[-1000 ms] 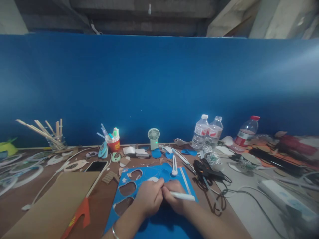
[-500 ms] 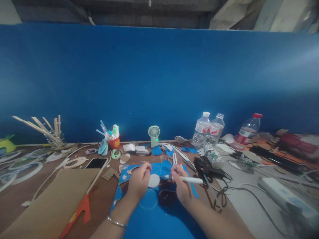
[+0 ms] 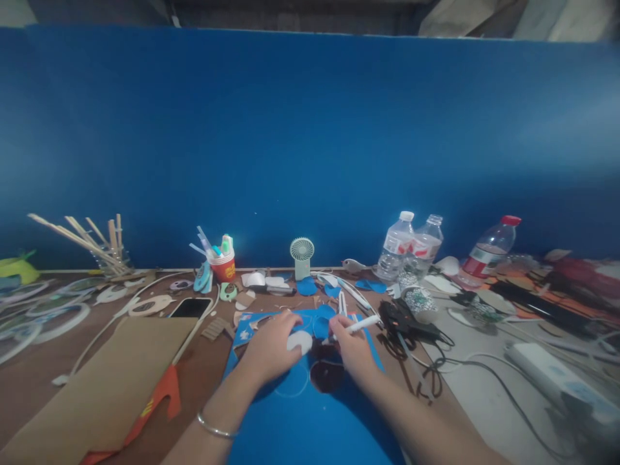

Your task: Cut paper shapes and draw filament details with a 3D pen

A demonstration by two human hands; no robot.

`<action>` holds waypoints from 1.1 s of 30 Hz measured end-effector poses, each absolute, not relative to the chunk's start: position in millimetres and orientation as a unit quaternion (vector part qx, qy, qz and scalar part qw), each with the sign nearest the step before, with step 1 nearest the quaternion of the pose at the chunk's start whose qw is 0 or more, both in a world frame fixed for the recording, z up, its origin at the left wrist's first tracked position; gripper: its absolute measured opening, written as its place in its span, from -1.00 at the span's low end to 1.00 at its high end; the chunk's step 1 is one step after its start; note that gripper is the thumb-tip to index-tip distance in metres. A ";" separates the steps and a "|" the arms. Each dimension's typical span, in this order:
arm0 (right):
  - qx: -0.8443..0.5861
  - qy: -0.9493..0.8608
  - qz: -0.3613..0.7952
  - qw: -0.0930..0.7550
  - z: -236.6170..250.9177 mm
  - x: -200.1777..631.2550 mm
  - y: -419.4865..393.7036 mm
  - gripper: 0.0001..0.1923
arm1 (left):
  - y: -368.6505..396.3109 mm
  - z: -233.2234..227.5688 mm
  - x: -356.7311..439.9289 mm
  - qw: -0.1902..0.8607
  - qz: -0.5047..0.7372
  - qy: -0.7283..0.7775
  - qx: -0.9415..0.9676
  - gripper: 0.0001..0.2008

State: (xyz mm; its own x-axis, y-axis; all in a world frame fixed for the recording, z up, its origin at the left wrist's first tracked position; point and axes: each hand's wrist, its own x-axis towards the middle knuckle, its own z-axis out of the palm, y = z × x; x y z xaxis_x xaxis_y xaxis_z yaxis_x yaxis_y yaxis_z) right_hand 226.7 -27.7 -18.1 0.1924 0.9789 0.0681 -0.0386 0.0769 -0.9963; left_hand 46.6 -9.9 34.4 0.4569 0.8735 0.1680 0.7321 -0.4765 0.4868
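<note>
Pinning white disc (image 3: 300, 341) flat with left hand (image 3: 271, 349), lower centre; right hand (image 3: 351, 345) grips pen (image 3: 361, 324). Trace slowly on blue sheet (image 3: 310, 420).

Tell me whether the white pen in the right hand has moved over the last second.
Yes. The pen lay low across the blue sheet, pointing right; the right hand has carried it up the sheet towards the glue gun.

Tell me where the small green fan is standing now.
In the head view, the small green fan stands upright at the back of the table, against the blue wall, between the red cup of pens and the water bottles.
</note>
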 end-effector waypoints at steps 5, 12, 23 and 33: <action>-0.506 -0.461 0.456 0.568 -13.0 226.4 -29.4 -0.72 | -9.7 39.1 39.1 0.211 0.104 0.463 0.854 -0.43; -0.463 -0.466 0.477 0.584 -1.0 228.0 -34.8 -0.77 | -9.3 33.9 39.1 0.231 0.127 0.510 0.819 -0.66; -0.411 -0.375 0.543 0.629 9.2 230.8 -35.1 -0.93 | -3.0 21.5 45.1 0.401 0.331 0.562 0.643 -0.62; -0.435 -0.536 0.428 0.583 8.6 233.4 -44.3 -0.90 | 0.6 16.8 45.4 0.513 0.356 0.539 0.566 -0.70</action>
State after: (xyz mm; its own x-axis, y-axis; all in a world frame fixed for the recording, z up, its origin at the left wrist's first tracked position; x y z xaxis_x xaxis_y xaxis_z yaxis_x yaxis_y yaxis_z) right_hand 233.4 -44.3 8.6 0.0581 0.9657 0.2532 -0.0334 0.2554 -0.9663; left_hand 45.4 0.6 16.8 0.1662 0.9747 -0.1497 0.2437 0.1065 0.9640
